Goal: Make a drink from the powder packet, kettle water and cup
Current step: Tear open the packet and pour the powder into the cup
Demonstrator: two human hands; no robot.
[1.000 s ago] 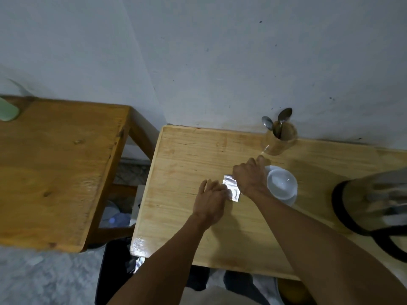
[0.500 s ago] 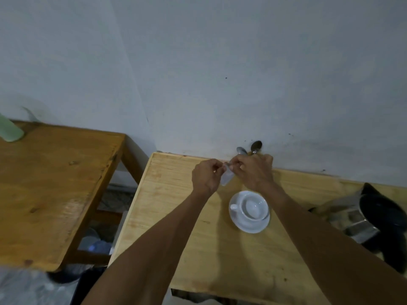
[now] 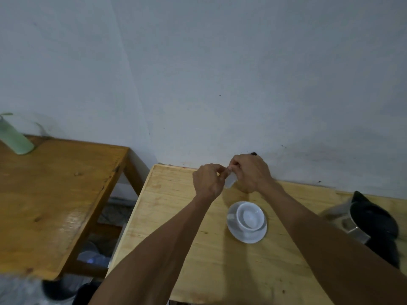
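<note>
Two grips share the packet [image 3: 230, 182]: my left hand [image 3: 208, 180] and right hand [image 3: 251, 172] each pinch its top edge, its long axis hanging down, raised above the worktop [image 3: 220, 271]. The empty cup [image 3: 250, 217] sits below, nearer me. The kettle [image 3: 361, 219] is blurred; the tear line is hidden by fingers
</note>
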